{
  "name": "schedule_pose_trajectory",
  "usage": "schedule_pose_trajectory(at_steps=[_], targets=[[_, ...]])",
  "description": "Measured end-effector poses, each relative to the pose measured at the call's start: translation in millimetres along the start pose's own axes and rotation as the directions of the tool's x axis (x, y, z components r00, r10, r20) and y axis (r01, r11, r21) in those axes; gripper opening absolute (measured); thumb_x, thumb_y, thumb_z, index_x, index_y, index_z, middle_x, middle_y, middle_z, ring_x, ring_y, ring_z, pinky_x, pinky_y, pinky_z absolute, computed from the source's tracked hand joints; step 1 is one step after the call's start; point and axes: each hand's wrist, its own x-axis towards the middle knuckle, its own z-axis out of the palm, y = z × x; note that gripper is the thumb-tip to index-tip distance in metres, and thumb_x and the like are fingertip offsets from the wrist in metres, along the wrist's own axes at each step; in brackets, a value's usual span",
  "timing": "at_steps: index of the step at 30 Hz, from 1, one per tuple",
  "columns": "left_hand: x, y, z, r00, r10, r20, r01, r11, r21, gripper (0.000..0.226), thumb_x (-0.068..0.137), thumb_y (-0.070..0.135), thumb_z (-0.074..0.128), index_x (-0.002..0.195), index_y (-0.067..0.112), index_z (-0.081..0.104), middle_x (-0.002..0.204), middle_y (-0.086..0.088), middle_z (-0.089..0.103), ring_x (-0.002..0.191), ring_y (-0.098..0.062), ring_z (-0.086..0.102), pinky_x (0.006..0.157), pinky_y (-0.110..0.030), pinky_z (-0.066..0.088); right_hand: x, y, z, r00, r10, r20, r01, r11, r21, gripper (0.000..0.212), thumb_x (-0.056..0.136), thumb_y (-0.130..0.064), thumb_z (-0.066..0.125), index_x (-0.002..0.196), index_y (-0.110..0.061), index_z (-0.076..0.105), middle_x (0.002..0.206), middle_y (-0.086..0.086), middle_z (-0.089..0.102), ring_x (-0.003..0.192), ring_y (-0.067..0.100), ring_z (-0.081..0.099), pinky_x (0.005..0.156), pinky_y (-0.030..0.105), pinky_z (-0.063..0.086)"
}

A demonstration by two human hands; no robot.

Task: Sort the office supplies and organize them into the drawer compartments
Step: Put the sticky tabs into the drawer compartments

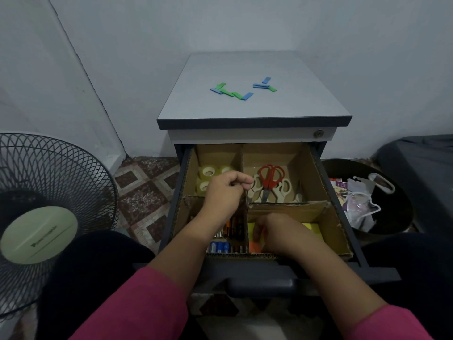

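Note:
The open drawer (328, 182) holds a cardboard divider with four compartments. Clear tape rolls (208, 171) fill the back left one. Red-handled scissors (269, 179) lie on beige-handled ones in the back right. Batteries (219, 247) and pens sit in the front left. Yellow and orange sticky notes (312, 229) lie in the front right. My left hand (225, 190) hovers over the middle cardboard wall with fingers curled; whether it pinches the wall I cannot tell. My right hand (279, 231) is down in the front right compartment, fingers on the sticky notes. Several green and blue flat pieces (231, 92) lie on the cabinet top (255, 106).
A floor fan (49, 217) stands at the left, close to my knee. A dark bin (367, 202) with wrappers and plastic sits to the right of the cabinet. The drawer's front handle (259, 285) is near my lap. White walls close in behind.

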Motion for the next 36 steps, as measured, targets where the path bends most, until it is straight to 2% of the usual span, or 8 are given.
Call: schedule_pose_trajectory(at_steps=[3,8,15,20,27,31,36], targets=[[-0.4,0.1,0.1,1.0,-0.001,0.001,0.001,1.0,-0.003,0.031,0.09,-0.006,0.047,0.091,0.015,0.07,0.091,0.002,0.067,0.092,-0.006,0.061,0.072,-0.007,0.045,0.8,-0.2,0.4,1.0,0.004,0.008,-0.004,1.0,-0.012,0.026,0.082,-0.009,0.063,0.096,-0.03,0.066,0.101,-0.003,0.058,0.099,0.017,0.059,0.082,0.03,0.051],[0.0,0.1,0.6,1.0,0.003,0.004,-0.003,1.0,-0.007,0.03,0.089,-0.007,0.048,0.089,0.013,0.07,0.089,0.006,0.066,0.099,-0.007,0.06,0.081,-0.011,0.043,3.2,0.9,3.3,1.0,0.011,-0.004,-0.011,1.0,-0.002,0.021,0.081,-0.013,0.065,0.099,-0.023,0.069,0.094,-0.001,0.058,0.099,0.019,0.062,0.079,0.028,0.05],[-0.6,1.4,0.0,1.0,0.005,0.012,-0.005,1.0,-0.013,0.029,0.089,-0.008,0.048,0.092,0.01,0.07,0.089,0.003,0.066,0.092,-0.002,0.06,0.077,-0.007,0.043,2.7,1.7,2.8,1.0,0.015,-0.01,-0.015,1.0,0.01,0.025,0.082,-0.012,0.065,0.105,-0.022,0.069,0.104,0.0,0.062,0.101,0.019,0.06,0.08,0.029,0.05],[-1.1,1.5,0.0,1.0,0.001,0.01,0.0,1.0,-0.006,0.029,0.089,-0.008,0.048,0.091,0.011,0.07,0.09,0.003,0.067,0.093,-0.001,0.059,0.078,-0.008,0.043,2.7,2.1,2.4,1.0,0.0,-0.01,0.0,1.0,0.02,0.021,0.081,-0.012,0.066,0.096,-0.027,0.069,0.091,-0.005,0.056,0.098,0.018,0.061,0.079,0.028,0.05],[-0.8,1.8,0.5,1.0,-0.01,0.002,0.01,1.0,0.009,0.03,0.089,-0.008,0.048,0.09,0.012,0.07,0.086,0.004,0.066,0.092,-0.004,0.06,0.077,-0.008,0.042,2.2,2.0,2.3,1.0,-0.016,-0.018,0.016,1.0,0.011,0.021,0.081,-0.012,0.067,0.096,-0.028,0.069,0.088,-0.005,0.054,0.099,0.018,0.061,0.079,0.027,0.049],[-1.0,1.8,-0.3,1.0,-0.007,0.004,0.007,1.0,0.013,0.031,0.089,-0.008,0.048,0.088,0.015,0.069,0.087,0.004,0.066,0.096,-0.007,0.06,0.08,-0.009,0.042,1.6,0.9,2.1,1.0,-0.011,-0.015,0.011,1.0,0.006,0.021,0.081,-0.014,0.068,0.097,-0.028,0.069,0.094,-0.003,0.057,0.1,0.018,0.061,0.081,0.028,0.05],[-1.3,2.9,-1.0,1.0,-0.01,0.008,0.01,1.0,0.018,0.031,0.09,-0.007,0.048,0.09,0.014,0.069,0.086,0.005,0.066,0.092,-0.003,0.06,0.076,-0.008,0.042,-2.5,2.3,1.8,0.995,-0.024,-0.099,0.029,0.999,0.043,0.016,0.078,-0.02,0.069,0.081,-0.033,0.061,0.101,-0.003,0.062,0.093,0.015,0.06,0.08,0.03,0.052]])
